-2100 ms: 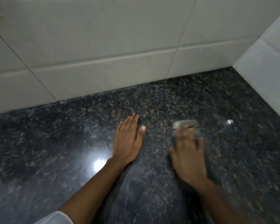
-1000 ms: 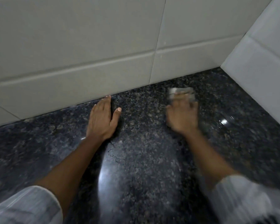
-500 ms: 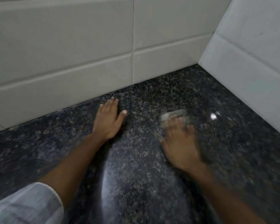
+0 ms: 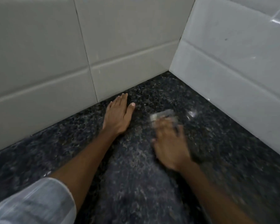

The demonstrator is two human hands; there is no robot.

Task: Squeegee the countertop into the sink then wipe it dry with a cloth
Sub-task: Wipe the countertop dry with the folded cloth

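Dark speckled countertop (image 4: 136, 183) now shows more of its tiled corner than a moment ago. Left hand (image 4: 118, 116) stays flat, fingers together, near the back wall (image 4: 39, 62). Blurred right hand (image 4: 170, 146) presses a pale cloth (image 4: 163, 115) beneath its fingers, nearer the corner; its grip is unclear.

Two walls of large pale glossy tiles (image 4: 39, 50) meet in a corner (image 4: 176, 59) at upper right. The right-hand wall (image 4: 233, 54) looks bluish-white and carries a bright light reflection (image 4: 279, 22) near its top edge.
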